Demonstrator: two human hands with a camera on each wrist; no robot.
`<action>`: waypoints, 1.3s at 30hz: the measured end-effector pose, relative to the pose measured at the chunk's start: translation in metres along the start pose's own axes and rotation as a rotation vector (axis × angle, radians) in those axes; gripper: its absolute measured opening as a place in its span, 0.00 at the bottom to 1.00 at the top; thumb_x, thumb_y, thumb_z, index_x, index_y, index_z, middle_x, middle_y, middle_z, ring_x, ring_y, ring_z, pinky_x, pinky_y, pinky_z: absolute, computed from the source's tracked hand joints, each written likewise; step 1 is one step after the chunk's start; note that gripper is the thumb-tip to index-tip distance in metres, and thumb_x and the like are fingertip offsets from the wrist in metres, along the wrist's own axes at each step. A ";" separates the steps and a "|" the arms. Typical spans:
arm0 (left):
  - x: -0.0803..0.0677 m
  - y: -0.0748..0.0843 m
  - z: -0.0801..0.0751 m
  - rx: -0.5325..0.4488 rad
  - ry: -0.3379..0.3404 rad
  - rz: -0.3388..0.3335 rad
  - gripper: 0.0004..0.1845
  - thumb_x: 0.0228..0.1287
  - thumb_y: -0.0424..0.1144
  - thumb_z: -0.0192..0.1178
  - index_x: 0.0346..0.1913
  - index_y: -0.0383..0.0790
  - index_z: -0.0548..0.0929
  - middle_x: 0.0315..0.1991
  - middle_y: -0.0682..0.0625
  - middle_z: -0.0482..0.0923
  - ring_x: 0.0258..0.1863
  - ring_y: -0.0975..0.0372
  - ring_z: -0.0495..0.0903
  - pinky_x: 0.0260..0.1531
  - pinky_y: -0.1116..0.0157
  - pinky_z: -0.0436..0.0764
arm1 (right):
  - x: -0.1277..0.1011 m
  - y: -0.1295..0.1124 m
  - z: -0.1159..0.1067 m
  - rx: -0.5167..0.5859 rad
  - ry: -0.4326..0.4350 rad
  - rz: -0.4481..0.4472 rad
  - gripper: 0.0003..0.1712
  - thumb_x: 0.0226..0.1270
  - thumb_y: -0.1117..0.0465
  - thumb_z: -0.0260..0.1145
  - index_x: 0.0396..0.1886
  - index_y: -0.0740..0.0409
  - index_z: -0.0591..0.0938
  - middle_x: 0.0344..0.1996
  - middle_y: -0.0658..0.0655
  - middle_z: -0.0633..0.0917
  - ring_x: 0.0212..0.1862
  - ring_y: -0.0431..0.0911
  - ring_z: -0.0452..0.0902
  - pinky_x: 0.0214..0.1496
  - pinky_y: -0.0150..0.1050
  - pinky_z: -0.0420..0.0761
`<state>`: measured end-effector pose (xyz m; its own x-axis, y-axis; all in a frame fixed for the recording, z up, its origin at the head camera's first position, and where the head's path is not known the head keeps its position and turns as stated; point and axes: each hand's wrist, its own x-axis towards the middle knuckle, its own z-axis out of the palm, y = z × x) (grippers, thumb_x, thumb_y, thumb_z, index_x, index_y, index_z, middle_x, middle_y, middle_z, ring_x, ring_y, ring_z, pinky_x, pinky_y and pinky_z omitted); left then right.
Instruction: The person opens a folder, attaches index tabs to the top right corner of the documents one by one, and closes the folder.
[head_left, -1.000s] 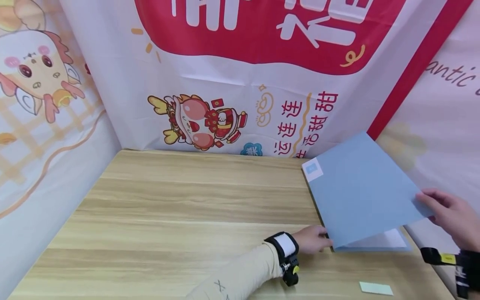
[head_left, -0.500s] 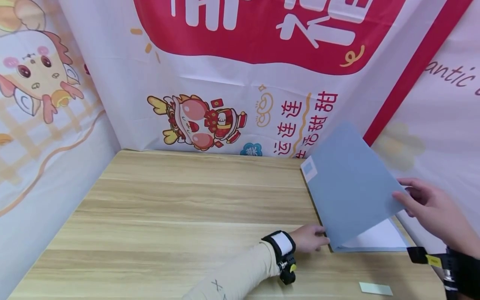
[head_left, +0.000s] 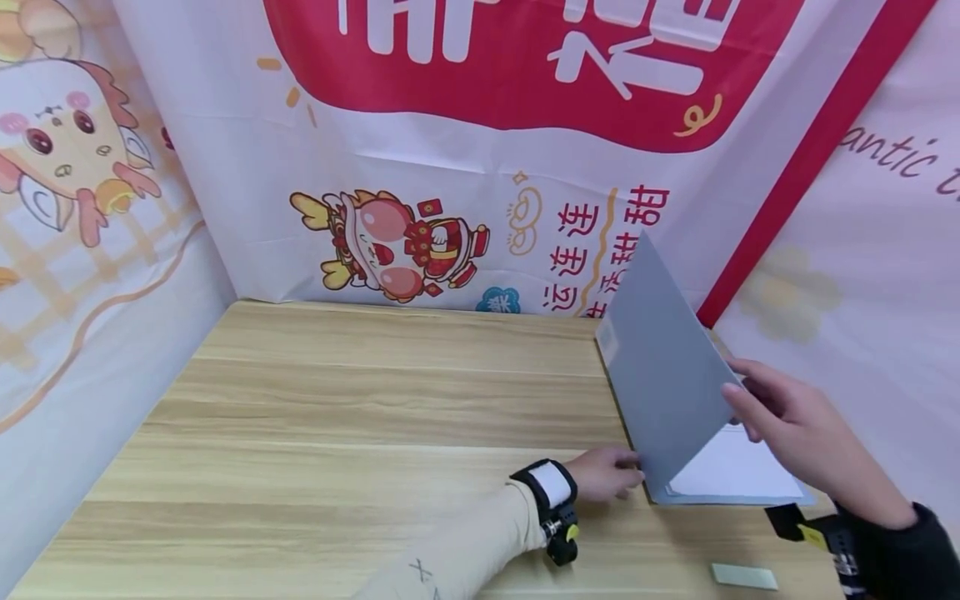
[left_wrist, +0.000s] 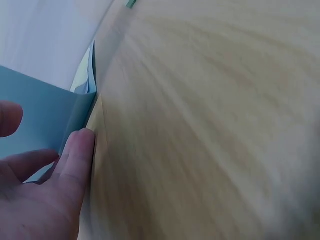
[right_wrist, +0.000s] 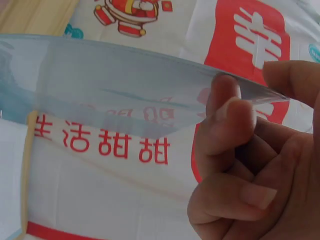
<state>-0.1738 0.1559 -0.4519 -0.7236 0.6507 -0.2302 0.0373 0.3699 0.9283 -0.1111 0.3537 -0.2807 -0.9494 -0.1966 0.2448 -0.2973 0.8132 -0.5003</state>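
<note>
A blue folder (head_left: 660, 375) lies at the right end of the wooden table (head_left: 375, 433), its front cover raised steeply and white paper (head_left: 731, 467) showing inside. My right hand (head_left: 738, 400) pinches the cover's free edge between thumb and fingers; the right wrist view shows the translucent cover (right_wrist: 125, 95) held by those fingers (right_wrist: 227, 120). My left hand (head_left: 628, 472) rests at the folder's near left corner. In the left wrist view its thumb (left_wrist: 77, 155) lies straight along the folder's spine (left_wrist: 82, 107), and another finger touches the cover.
Printed banner cloth (head_left: 480, 167) closes the table in at the back, left and right. A pale green slip (head_left: 744, 576) lies near the front right edge. The bare wood stretches left of the folder.
My right hand has swung the folder's cover up and to the left, from a shallow angle to nearly upright, baring more white paper. The left hand has stayed at the spine corner.
</note>
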 end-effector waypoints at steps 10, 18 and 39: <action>-0.006 -0.025 -0.045 -0.104 -0.007 0.026 0.19 0.77 0.35 0.53 0.66 0.32 0.77 0.48 0.41 0.84 0.43 0.52 0.86 0.44 0.61 0.84 | 0.007 -0.019 0.018 0.041 -0.005 -0.060 0.23 0.81 0.62 0.56 0.72 0.58 0.73 0.28 0.50 0.80 0.26 0.43 0.74 0.28 0.33 0.76; -0.015 -0.046 -0.100 -0.172 0.053 0.024 0.18 0.79 0.33 0.51 0.63 0.26 0.76 0.51 0.35 0.83 0.48 0.49 0.85 0.44 0.59 0.86 | 0.018 -0.041 0.034 0.042 -0.060 -0.091 0.24 0.81 0.58 0.57 0.71 0.58 0.75 0.28 0.49 0.81 0.26 0.41 0.74 0.28 0.35 0.77; -0.087 -0.090 -0.295 0.017 0.409 -0.159 0.25 0.81 0.38 0.44 0.71 0.25 0.67 0.64 0.29 0.74 0.61 0.43 0.78 0.54 0.54 0.82 | 0.051 -0.110 0.155 -0.346 -0.090 -0.448 0.20 0.78 0.53 0.59 0.56 0.64 0.83 0.23 0.52 0.85 0.29 0.48 0.85 0.27 0.45 0.83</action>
<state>-0.3177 -0.1294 -0.4297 -0.9344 0.2699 -0.2324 -0.0881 0.4571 0.8850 -0.1428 0.1695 -0.3417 -0.7479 -0.5967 0.2908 -0.6366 0.7689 -0.0596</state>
